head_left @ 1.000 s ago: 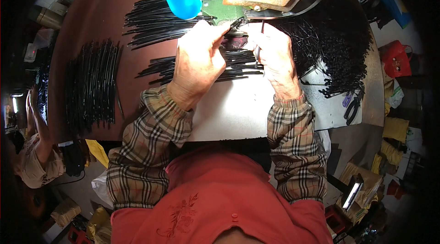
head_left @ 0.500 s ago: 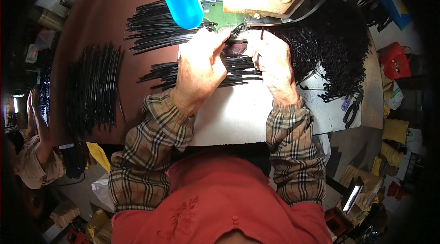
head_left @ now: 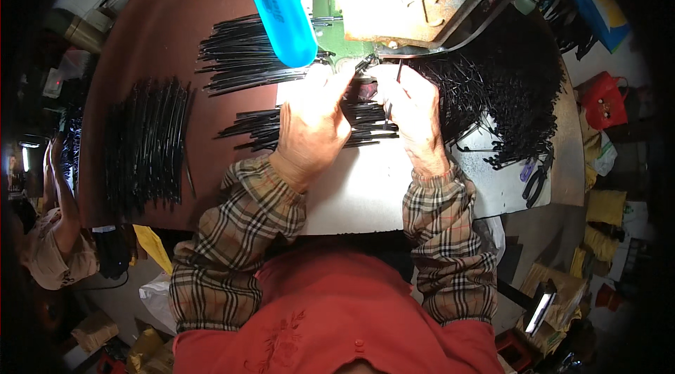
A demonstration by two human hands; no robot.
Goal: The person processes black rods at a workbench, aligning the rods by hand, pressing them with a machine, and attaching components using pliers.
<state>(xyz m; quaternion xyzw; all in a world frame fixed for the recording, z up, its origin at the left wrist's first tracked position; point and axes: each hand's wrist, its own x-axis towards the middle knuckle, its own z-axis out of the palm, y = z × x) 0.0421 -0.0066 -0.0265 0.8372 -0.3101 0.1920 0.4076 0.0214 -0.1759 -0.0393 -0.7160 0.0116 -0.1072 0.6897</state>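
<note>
My left hand [head_left: 313, 124] is closed in a pinch at the front of a green machine [head_left: 328, 31], its fingertips at the end of a thin black rod [head_left: 365, 63]. Just right of it, my right hand [head_left: 416, 115] is also closed, with a slim black rod [head_left: 388, 112] showing along its fingers. Glare and the fingers hide exactly how the rods are gripped. Below the fingertips lies a bundle of black rods [head_left: 369, 123], partly behind my left hand. A dark reddish piece [head_left: 366, 90] shows between the hands.
A bright blue cover [head_left: 283, 12] and a rusty metal plate [head_left: 430, 12] overhang the work spot. Black rods lie in piles at upper left [head_left: 235, 54], far left [head_left: 146, 145] and right [head_left: 506, 96]. Black-handled pliers [head_left: 538, 181] rest at the right edge. Another person [head_left: 60, 240] sits left.
The whole scene sits slightly lower in the picture. Both hands stay pinched at the machine, with only slight shifts of the right fingers.
</note>
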